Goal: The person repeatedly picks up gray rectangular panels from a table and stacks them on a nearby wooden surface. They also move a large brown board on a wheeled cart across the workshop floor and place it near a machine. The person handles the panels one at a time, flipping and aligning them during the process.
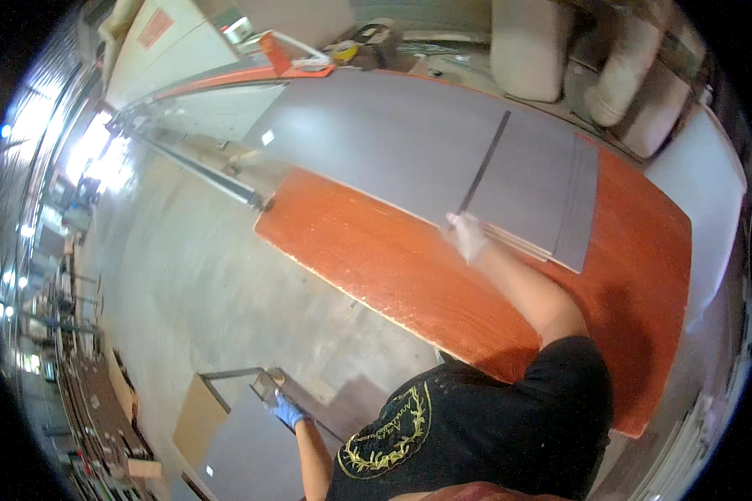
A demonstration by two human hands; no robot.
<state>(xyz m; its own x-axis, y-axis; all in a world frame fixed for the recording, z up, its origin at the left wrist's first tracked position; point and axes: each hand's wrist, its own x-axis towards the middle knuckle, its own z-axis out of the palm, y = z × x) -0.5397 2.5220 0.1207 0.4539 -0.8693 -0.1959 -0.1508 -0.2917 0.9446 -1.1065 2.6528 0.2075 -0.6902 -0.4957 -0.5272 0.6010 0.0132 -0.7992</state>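
My right hand (466, 238), in a whitish glove and slightly blurred, is closed at the near end of a thin dark strip (486, 160). This strip lies across large flat grey panels (368, 125), which are stacked on an orange-topped table (376, 259). Low on the left, my left hand (287, 409), gloved in blue, reaches down beside my body. Its fingers are curled at the upper edge of another grey panel (246, 447) with a small white sticker. Part of that grip is hidden.
A brown board (190, 422) and a dark frame lie beside the lower-left panel. Metal rails (200, 174) extend from the table's left end. Behind the table stand pale rounded bulky objects (530, 50), and a white sheet (706, 200) hangs at the right. Stacked boards (100, 392) line the far left.
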